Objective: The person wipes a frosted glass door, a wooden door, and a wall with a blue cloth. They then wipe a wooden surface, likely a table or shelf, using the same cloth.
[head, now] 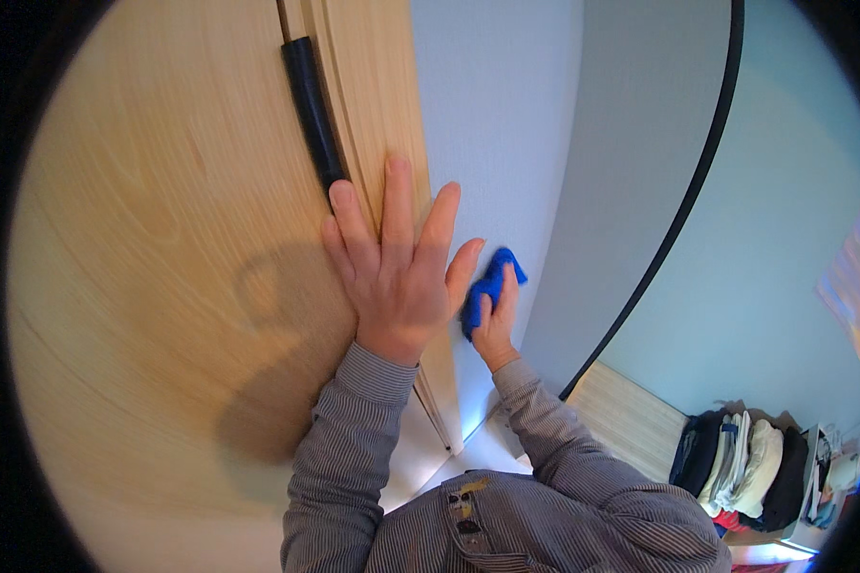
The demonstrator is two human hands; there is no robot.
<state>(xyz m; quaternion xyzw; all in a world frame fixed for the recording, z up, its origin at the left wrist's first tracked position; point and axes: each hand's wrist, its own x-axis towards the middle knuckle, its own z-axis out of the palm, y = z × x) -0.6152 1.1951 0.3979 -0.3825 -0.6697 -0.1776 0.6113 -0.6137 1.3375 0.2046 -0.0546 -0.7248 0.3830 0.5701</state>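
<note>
My left hand (401, 279) lies with spread fingers across the edge of a light wooden door (165, 215) and its wooden frame (380, 79). One of its fingertips is at the lower end of a black tubular cover (315, 114) along the door's edge. To the right and lower, my right hand (497, 326) grips a blue cloth (484, 290) against the pale wall (494, 107). Both forearms are in striped grey sleeves. The palm of my left hand is hidden.
A long black cord or strip (695, 179) curves down over the wall at right. Below it stands a light wooden panel (627, 422), with a row of folded clothes (756, 458) beside it at the lower right. A colourful sheet (856, 286) is at the far right.
</note>
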